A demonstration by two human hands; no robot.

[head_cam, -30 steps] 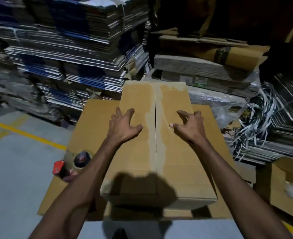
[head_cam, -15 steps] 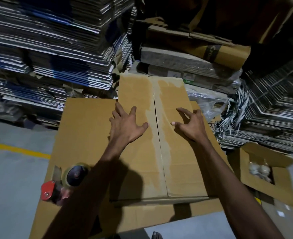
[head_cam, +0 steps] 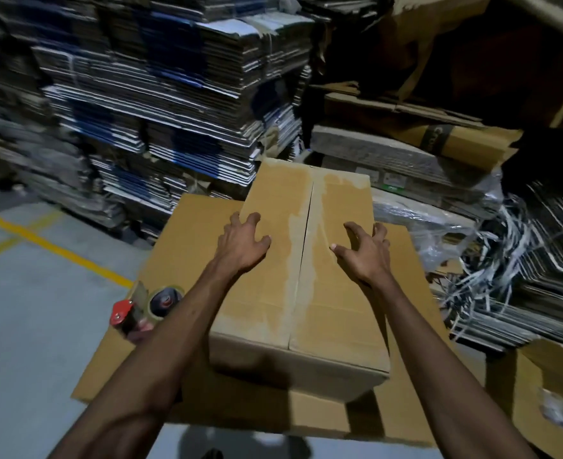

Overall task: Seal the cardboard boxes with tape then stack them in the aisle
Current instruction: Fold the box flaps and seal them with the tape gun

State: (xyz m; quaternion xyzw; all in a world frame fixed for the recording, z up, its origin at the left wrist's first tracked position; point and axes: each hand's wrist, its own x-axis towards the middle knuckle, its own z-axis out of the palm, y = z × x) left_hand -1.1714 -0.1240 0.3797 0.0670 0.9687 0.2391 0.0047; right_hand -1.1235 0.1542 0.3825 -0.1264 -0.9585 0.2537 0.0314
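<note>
Pressing both flaps flat keeps the cardboard box [head_cam: 301,270] seam closed: left hand [head_cam: 242,244] and right hand [head_cam: 364,251] rest spread-fingered, gripping nothing; tape dispenser [head_cam: 144,308] waits nearby.

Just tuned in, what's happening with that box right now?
A person has both hands on top of a cardboard box that sits on a larger flat carton. The left hand and right hand press its flaps with spread, bent fingers, either side of the centre seam, which looks taped. A tape dispenser lies on the carton to the left.
</note>
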